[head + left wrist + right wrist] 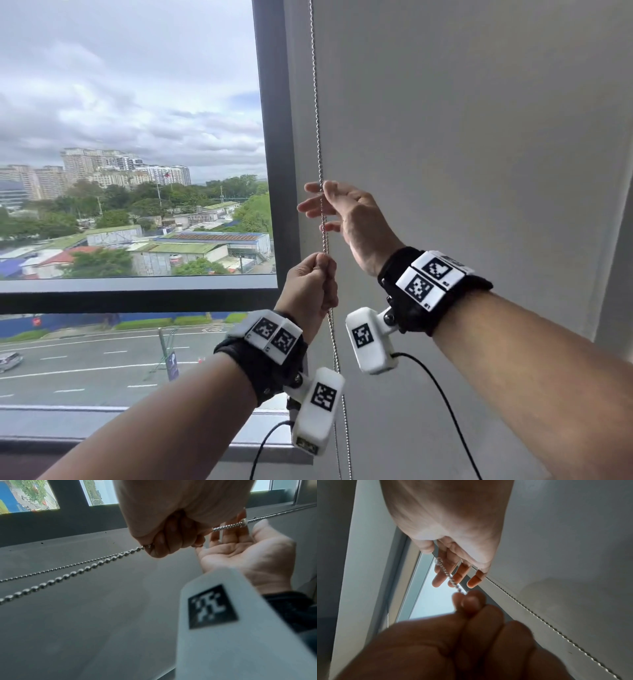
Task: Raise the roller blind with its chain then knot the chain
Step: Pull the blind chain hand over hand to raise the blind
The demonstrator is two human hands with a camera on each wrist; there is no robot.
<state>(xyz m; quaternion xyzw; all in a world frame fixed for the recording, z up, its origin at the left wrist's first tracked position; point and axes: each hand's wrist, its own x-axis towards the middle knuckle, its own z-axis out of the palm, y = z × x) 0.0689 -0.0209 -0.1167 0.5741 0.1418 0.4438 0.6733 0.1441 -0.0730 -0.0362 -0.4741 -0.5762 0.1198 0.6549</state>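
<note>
A silver ball chain (pixel 318 137) hangs down the left edge of the pale grey blind fabric (pixel 462 137). My left hand (pixel 310 284) grips the chain in a fist at the level of the window's crossbar. In the left wrist view two strands (pixel 68 574) trail away from that left hand (pixel 171 540). Just above it, my right hand (pixel 329 205) is open with spread fingers, and the chain passes between thumb and fingers. From the right wrist, the chain (pixel 450 578) crosses the straight fingers (pixel 458 574) and carries a clear connector (pixel 438 561). The left hand (pixel 471 615) shows as a fist below.
A dark window mullion (pixel 274 137) stands just left of the chain, with a crossbar (pixel 137 294) and sill (pixel 137 421) below. City buildings and a road lie beyond the glass. Black cables (pixel 442 394) hang from the wrist cameras.
</note>
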